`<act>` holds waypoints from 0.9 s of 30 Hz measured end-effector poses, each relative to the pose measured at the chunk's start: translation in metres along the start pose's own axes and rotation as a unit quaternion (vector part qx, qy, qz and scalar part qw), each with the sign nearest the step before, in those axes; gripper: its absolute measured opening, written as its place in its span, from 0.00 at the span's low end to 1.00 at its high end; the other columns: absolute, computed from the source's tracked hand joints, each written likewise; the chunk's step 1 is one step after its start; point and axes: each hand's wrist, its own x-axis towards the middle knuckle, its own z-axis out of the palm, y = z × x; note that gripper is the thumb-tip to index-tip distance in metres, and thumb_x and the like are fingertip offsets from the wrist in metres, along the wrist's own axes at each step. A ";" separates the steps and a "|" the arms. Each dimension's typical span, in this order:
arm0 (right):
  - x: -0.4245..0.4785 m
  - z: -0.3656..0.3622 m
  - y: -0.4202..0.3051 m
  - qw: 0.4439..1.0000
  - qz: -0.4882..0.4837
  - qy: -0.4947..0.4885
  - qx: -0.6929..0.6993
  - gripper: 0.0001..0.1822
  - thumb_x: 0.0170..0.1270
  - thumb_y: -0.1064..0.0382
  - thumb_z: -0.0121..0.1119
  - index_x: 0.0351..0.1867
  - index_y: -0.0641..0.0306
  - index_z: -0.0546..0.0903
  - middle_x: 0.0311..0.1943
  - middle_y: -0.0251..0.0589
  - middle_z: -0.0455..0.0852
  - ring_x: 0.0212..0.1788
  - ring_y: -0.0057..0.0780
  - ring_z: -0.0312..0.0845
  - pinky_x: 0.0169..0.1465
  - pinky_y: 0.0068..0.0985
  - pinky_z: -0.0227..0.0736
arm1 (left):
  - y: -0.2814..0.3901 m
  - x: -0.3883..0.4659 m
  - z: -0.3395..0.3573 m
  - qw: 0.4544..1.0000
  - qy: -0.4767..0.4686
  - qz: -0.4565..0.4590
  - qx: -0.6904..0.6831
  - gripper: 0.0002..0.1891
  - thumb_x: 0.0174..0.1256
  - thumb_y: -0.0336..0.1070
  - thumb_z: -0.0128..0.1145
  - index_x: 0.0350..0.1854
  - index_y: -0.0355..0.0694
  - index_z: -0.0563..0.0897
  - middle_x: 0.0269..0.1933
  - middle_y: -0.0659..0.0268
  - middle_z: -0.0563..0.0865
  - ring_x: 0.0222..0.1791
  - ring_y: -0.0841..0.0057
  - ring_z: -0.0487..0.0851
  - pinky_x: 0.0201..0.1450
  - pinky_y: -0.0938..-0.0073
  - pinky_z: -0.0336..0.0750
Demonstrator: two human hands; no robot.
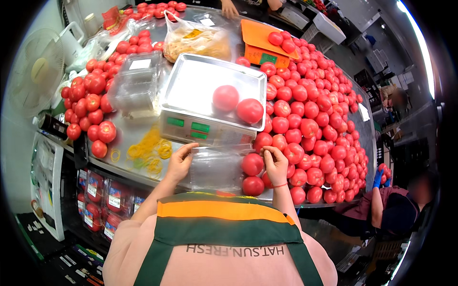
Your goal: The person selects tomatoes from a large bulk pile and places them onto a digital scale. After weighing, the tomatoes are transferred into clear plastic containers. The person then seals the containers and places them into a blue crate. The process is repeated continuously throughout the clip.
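Observation:
A clear plastic clamshell container [216, 173] lies in front of me at the table edge. My left hand [180, 163] has its fingers at the container's upper left corner and appears to pinch its edge. On the other side, my right hand [276, 165] is bent with its fingertips close together beside a tomato [252, 164]; whether it grips anything cannot be made out. Another tomato [253, 186] sits just below, also at the container's right end. Just beyond the container stands a digital scale [211, 130], with two tomatoes [249, 111] on its metal pan [195, 82].
Loose tomatoes [307, 127] are heaped to the right, more [93, 102] to the left. Yellow rubber bands [152, 146], stacked clear containers [137, 85], a plastic bag [196, 41] and an orange scale [264, 43] share the table. A co-worker [390, 211] holds tomatoes at right; another's hand [229, 9] rests opposite.

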 end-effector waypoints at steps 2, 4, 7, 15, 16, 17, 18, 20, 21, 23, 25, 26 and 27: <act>0.014 0.003 -0.008 0.996 -0.054 0.010 -0.063 0.07 0.68 0.73 0.59 0.45 0.69 0.83 0.38 0.39 0.86 0.40 0.21 0.82 0.44 0.19 0.77 | 0.006 0.008 -0.001 0.992 0.039 0.070 0.094 0.22 0.69 0.25 0.56 0.66 0.36 0.76 0.61 0.64 0.80 0.55 0.78 0.80 0.57 0.78 0.73; 0.039 0.009 -0.038 0.986 -0.108 0.014 -0.129 0.12 0.64 0.71 0.62 0.49 0.68 0.82 0.43 0.42 0.84 0.44 0.28 0.82 0.46 0.23 0.77 | 0.051 0.026 0.000 0.957 0.103 0.153 0.223 0.29 0.64 0.30 0.62 0.69 0.37 0.72 0.67 0.59 0.75 0.63 0.68 0.76 0.63 0.68 0.72; 0.091 0.021 -0.048 0.951 -0.212 0.018 -0.223 0.21 0.60 0.68 0.65 0.55 0.69 0.77 0.50 0.53 0.81 0.55 0.50 0.77 0.59 0.37 0.72 | 0.110 0.074 0.017 0.922 0.093 0.256 0.276 0.29 0.62 0.31 0.64 0.67 0.36 0.73 0.64 0.53 0.76 0.65 0.59 0.75 0.68 0.63 0.68; 0.159 0.049 -0.059 0.927 -0.029 -0.159 -0.338 0.42 0.46 0.45 0.73 0.61 0.69 0.77 0.59 0.59 0.79 0.63 0.49 0.76 0.65 0.37 0.70 | 0.133 0.198 0.077 0.845 -0.119 0.149 0.500 0.39 0.48 0.40 0.71 0.67 0.39 0.73 0.66 0.48 0.74 0.66 0.52 0.73 0.67 0.58 0.71; 0.158 0.048 -0.061 0.928 -0.021 -0.161 -0.336 0.42 0.46 0.45 0.74 0.61 0.69 0.77 0.59 0.59 0.79 0.62 0.48 0.77 0.64 0.36 0.72 | 0.139 0.200 0.075 0.844 -0.139 0.109 0.506 0.41 0.47 0.41 0.72 0.68 0.39 0.73 0.66 0.48 0.74 0.66 0.52 0.73 0.67 0.58 0.71; 0.156 0.047 -0.058 0.954 -0.012 -0.119 -0.275 0.41 0.47 0.46 0.74 0.61 0.70 0.77 0.58 0.57 0.80 0.60 0.45 0.78 0.63 0.34 0.73 | 0.133 0.205 0.068 0.863 -0.115 0.128 0.475 0.40 0.47 0.42 0.72 0.67 0.39 0.73 0.64 0.48 0.76 0.64 0.53 0.75 0.66 0.58 0.73; 0.153 0.047 -0.054 0.974 -0.006 -0.078 -0.212 0.40 0.48 0.46 0.73 0.60 0.70 0.78 0.57 0.55 0.81 0.58 0.43 0.80 0.61 0.33 0.75 | 0.124 0.209 0.055 0.881 -0.087 0.146 0.442 0.40 0.48 0.43 0.73 0.67 0.39 0.73 0.62 0.49 0.78 0.62 0.54 0.77 0.64 0.58 0.74; 0.149 0.033 -0.035 1.000 0.022 0.009 -0.004 0.34 0.57 0.49 0.71 0.59 0.70 0.78 0.52 0.48 0.84 0.51 0.34 0.84 0.53 0.30 0.79 | 0.132 0.211 0.050 0.967 -0.076 0.091 0.224 0.37 0.53 0.46 0.70 0.67 0.39 0.73 0.59 0.50 0.80 0.57 0.55 0.82 0.59 0.58 0.78; 0.146 0.026 -0.017 0.980 0.029 -0.019 0.197 0.32 0.66 0.41 0.61 0.59 0.69 0.77 0.50 0.47 0.84 0.46 0.35 0.84 0.48 0.31 0.80 | 0.149 0.194 0.049 0.995 -0.091 0.004 0.037 0.35 0.58 0.49 0.67 0.67 0.39 0.72 0.59 0.51 0.81 0.55 0.56 0.84 0.56 0.58 0.81; 0.108 0.020 -0.057 0.894 0.132 -0.068 0.424 0.37 0.72 0.32 0.45 0.59 0.69 0.76 0.50 0.51 0.84 0.44 0.41 0.84 0.44 0.30 0.79 | 0.159 0.154 0.042 0.964 -0.122 -0.035 -0.235 0.34 0.67 0.59 0.58 0.68 0.40 0.70 0.58 0.52 0.82 0.53 0.56 0.85 0.50 0.59 0.83; 0.080 0.019 -0.060 0.847 0.165 -0.088 0.498 0.41 0.72 0.28 0.38 0.60 0.69 0.75 0.50 0.54 0.84 0.43 0.45 0.84 0.43 0.33 0.79 | 0.154 0.122 0.045 0.885 -0.187 -0.132 -0.405 0.35 0.74 0.65 0.41 0.67 0.38 0.69 0.58 0.45 0.80 0.52 0.50 0.85 0.43 0.57 0.86; 0.068 0.022 -0.059 0.818 0.182 -0.104 0.535 0.43 0.71 0.26 0.34 0.60 0.69 0.74 0.50 0.55 0.84 0.43 0.48 0.84 0.43 0.34 0.79 | 0.144 0.109 0.047 0.866 -0.221 -0.138 -0.428 0.34 0.76 0.63 0.40 0.67 0.37 0.69 0.58 0.43 0.80 0.52 0.48 0.85 0.41 0.58 0.87; 0.058 0.025 -0.058 0.816 0.176 -0.129 0.536 0.44 0.71 0.26 0.34 0.60 0.68 0.74 0.50 0.56 0.83 0.44 0.49 0.84 0.45 0.36 0.79 | 0.136 0.095 0.048 0.846 -0.250 -0.143 -0.450 0.32 0.77 0.62 0.39 0.67 0.37 0.69 0.59 0.42 0.79 0.51 0.47 0.85 0.40 0.59 0.88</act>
